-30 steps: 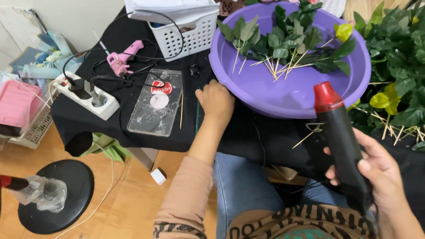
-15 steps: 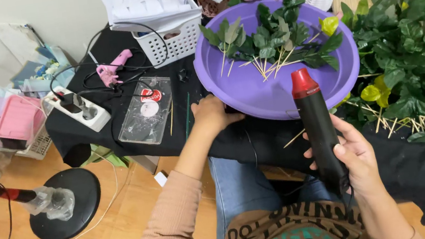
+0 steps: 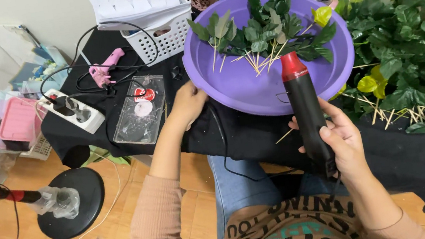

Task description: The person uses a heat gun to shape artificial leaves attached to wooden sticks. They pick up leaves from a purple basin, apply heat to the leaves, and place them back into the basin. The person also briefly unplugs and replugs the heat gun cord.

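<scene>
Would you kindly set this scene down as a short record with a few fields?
Left hand: grips the near-left rim of the purple tray.
Right hand: holds a black heat gun, red nozzle toward the tray.
Tray contents: green leaves on wooden sticks.
Right of tray: pile of loose leafy stems.
Left on the black cloth: pink glue gun, white power strip, clear plastic case, white basket.
Floor: black round stand base.

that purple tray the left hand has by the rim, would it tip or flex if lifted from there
Probably tips: the left hand grips only the near-left rim of the purple tray, while the leaf stems sit toward the far side. It looks like thin plastic, so likely light with slight flex. The stems lie loose and may slide.
</scene>
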